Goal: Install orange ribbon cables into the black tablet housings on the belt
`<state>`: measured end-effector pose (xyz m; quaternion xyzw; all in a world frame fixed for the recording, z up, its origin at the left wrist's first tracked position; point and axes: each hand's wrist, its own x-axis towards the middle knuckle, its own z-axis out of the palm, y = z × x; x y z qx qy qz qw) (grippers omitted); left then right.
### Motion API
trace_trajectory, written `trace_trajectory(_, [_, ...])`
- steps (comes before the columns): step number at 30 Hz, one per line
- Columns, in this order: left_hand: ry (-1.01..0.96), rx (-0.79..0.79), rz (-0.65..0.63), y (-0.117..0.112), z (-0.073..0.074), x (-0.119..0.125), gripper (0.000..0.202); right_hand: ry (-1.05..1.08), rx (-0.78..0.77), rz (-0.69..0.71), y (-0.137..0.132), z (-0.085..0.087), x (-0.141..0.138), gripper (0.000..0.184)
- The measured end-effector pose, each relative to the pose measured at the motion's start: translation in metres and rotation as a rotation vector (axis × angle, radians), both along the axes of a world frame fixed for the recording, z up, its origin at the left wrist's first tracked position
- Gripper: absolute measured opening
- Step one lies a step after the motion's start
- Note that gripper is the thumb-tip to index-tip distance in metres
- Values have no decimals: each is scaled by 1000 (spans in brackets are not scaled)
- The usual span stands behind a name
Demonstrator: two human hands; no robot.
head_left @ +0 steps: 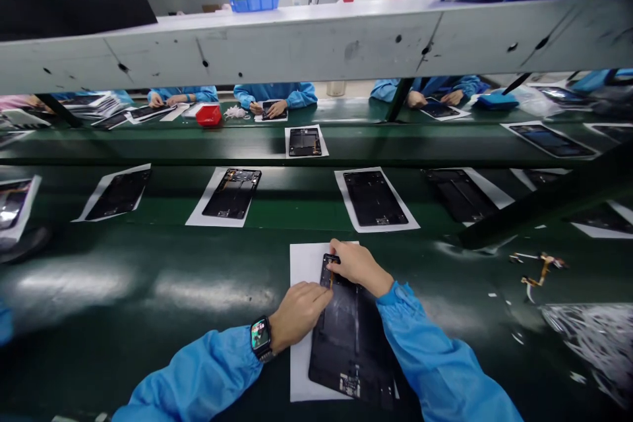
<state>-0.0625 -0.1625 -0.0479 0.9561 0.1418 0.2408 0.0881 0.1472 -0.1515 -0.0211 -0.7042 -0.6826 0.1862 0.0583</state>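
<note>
A black tablet housing (346, 343) lies at a slant on a white paper sheet (301, 369) in front of me, its inner side facing up. Near its top left corner runs a thin orange flex cable (331, 279). My left hand (302, 310), with a watch on the wrist, has its fingers drawn together at the cable's lower end. My right hand (357, 265) bends over the housing's top edge, thumb and index finger pinched by the cable's upper part. Whatever sits between either hand's fingertips is too small or covered to make out.
More tablet housings (232, 194) on paper sheets line the green belt (287, 201) ahead. To the right are loose flex cables (544, 270), a bag of white strips (593, 343) and a slanted dark post (544, 204). A grey shelf beam (297, 46) crosses above; co-workers' hands (270, 109) work beyond.
</note>
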Motion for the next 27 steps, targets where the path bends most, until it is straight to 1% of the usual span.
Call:
trace_trajectory(3, [-13,22,8,1,0,0,24,-44,48,17,-5,1,-1,21])
trace_trajectory(7, [-73,59,-42,3,-9,-1,23,-74,91,-7,-10,-6,2,22])
trace_trajectory(10, [-31,67,-61,3,-15,-3,24,-66,95,-10,-13,-10,5,22])
trace_trajectory(12, [21,77,-73,2,-17,-4,26,-51,97,-8,-13,-12,8,24])
trace_trajectory(19, [146,124,-102,-3,-8,-2,23,-2,75,-25,-10,-13,12,28])
trace_trajectory(27, [177,134,-103,-4,-3,1,23,-3,68,-43,-9,-14,13,29])
